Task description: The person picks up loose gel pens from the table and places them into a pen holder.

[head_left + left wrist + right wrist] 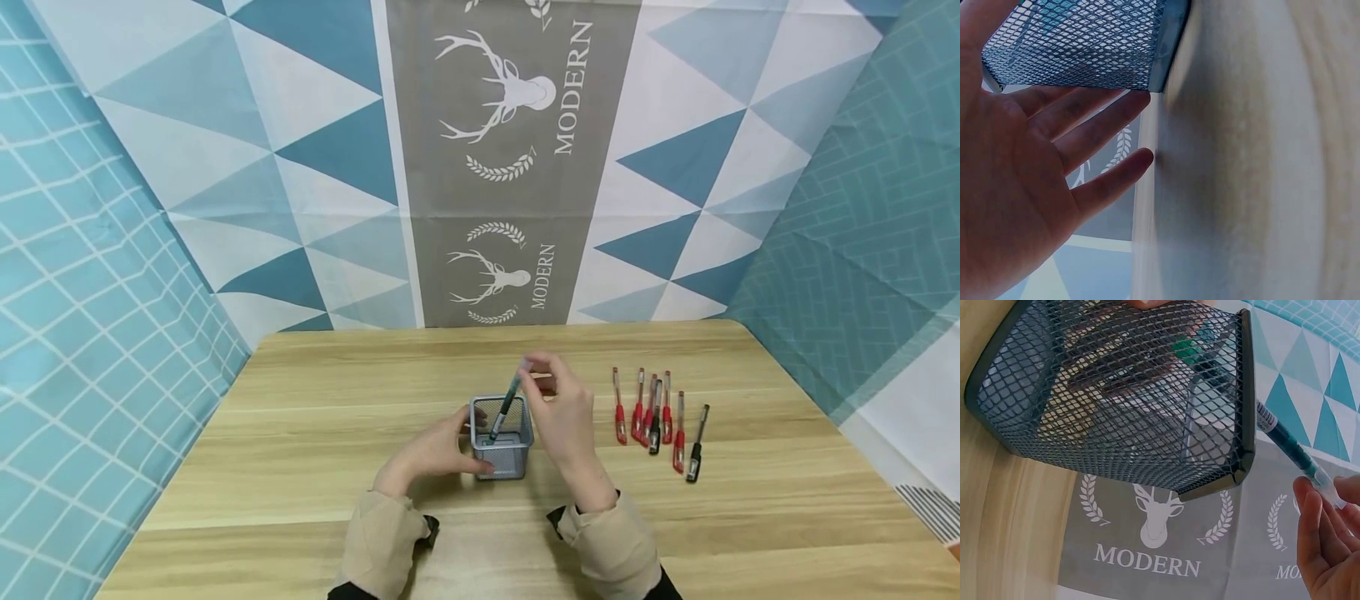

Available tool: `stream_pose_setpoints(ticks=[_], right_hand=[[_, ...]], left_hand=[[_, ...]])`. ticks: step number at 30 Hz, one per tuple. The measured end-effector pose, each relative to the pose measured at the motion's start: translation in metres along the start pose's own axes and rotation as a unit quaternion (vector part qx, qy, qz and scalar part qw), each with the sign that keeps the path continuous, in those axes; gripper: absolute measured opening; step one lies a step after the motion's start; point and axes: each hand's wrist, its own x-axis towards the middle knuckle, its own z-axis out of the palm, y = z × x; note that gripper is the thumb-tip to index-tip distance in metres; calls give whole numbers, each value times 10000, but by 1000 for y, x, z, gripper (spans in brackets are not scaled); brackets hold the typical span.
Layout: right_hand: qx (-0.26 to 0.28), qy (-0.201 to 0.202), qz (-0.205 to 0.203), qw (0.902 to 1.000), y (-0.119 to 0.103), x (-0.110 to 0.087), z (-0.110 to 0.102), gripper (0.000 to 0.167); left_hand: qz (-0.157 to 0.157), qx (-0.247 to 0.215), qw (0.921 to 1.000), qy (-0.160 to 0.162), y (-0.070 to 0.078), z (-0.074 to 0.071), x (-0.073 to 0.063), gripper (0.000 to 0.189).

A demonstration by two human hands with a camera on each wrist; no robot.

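A grey metal-mesh pen holder (501, 460) stands upright on the table, its top facing up. My left hand (437, 450) holds it from the left side, thumb across the front and fingers behind; in the left wrist view the fingertips (1138, 100) lie along the mesh (1094, 47). A green pen (507, 402) slants into the holder from the upper right. My right hand (562, 408) pinches its clear upper end between thumb and fingers. Through the mesh in the right wrist view, the pen's green tip (1188, 350) shows inside the holder.
On the table's right side lie several red-capped pens (619, 412), with one black pen (656, 421) among them and another black pen (697, 446) at the right end of the group. A patterned cloth backdrop (502, 167) rises behind the wooden table (315, 417).
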Motion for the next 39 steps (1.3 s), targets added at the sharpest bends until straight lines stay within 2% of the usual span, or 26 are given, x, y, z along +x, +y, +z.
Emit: stream_pose_setpoints(ticks=[7, 16, 24, 30, 39], right_hand=[[-43, -446, 178, 9988, -3, -4, 7, 18], [-302, -700, -351, 9965, -1, -9, 18, 15], [-606, -853, -541, 9930, 0, -14, 24, 16], [-641, -973, -424, 9923, 0, -17, 28, 16], [-505, -1098, -336, 9921, 2, -19, 31, 16]], left_hand=[[5, 10, 10000, 3, -1, 0, 0, 78], [-92, -99, 9999, 4, 1, 0, -1, 83], [-11, -114, 9999, 5, 1, 0, -1, 84], [52, -122, 9999, -9, 0, 1, -1, 95], [36, -95, 9999, -15, -2, 1, -1, 95]])
